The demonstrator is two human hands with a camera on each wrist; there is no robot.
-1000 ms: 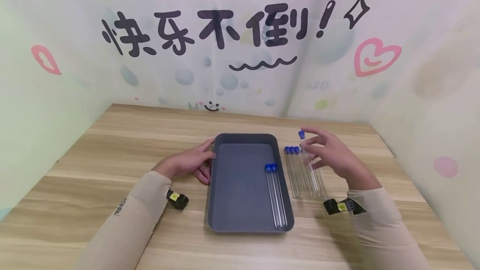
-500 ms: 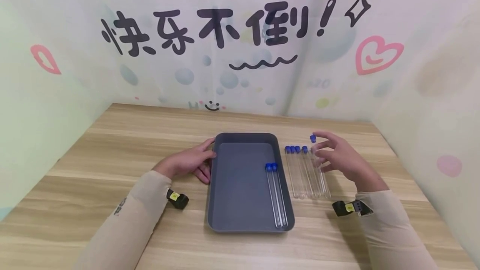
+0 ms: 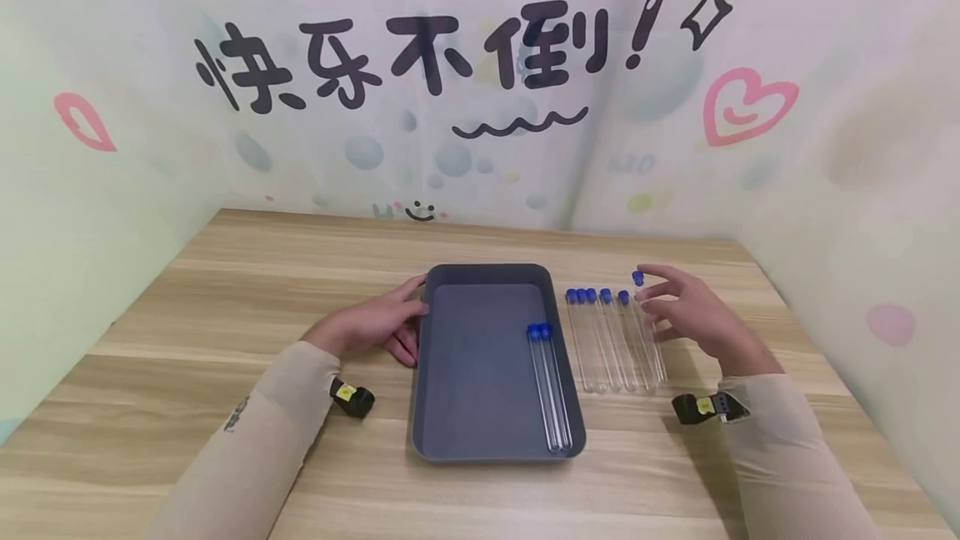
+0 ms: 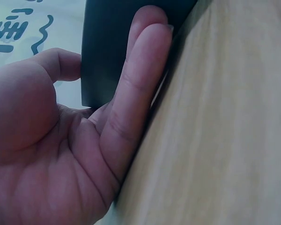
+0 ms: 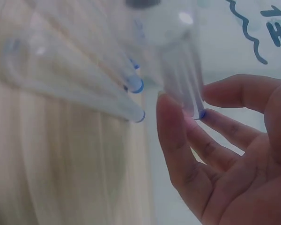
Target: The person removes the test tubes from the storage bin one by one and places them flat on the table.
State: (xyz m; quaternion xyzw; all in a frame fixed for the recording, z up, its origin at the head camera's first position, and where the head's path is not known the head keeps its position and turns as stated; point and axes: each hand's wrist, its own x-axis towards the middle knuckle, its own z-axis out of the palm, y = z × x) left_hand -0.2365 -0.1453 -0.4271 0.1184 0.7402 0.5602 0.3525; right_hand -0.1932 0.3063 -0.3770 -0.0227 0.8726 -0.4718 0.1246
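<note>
My right hand (image 3: 693, 315) pinches a clear test tube (image 5: 182, 70) with a blue stopper near its stoppered end, tilted with that end raised. To its left, several more blue-stoppered test tubes (image 3: 606, 340) lie side by side on the table. A dark grey tray (image 3: 480, 458) stands in the middle, with two blue-stoppered tubes (image 3: 551, 390) lying along its right wall. My left hand (image 3: 375, 325) holds the tray's left side, thumb at the rim. Straight fingers (image 4: 136, 84) lie along the outer wall in the left wrist view; other fingertips are hidden.
The wood-grain table (image 3: 300, 257) reaches back to a printed cloth wall (image 3: 660, 190) with black writing, and side walls close in at left and right. A black wrist strap with a camera (image 3: 708, 408) sits on each sleeve.
My right hand has shifted rightward along the row, spreading the tubes apart one after another, and now holds the rightmost one. The left hand and tray stay put.
</note>
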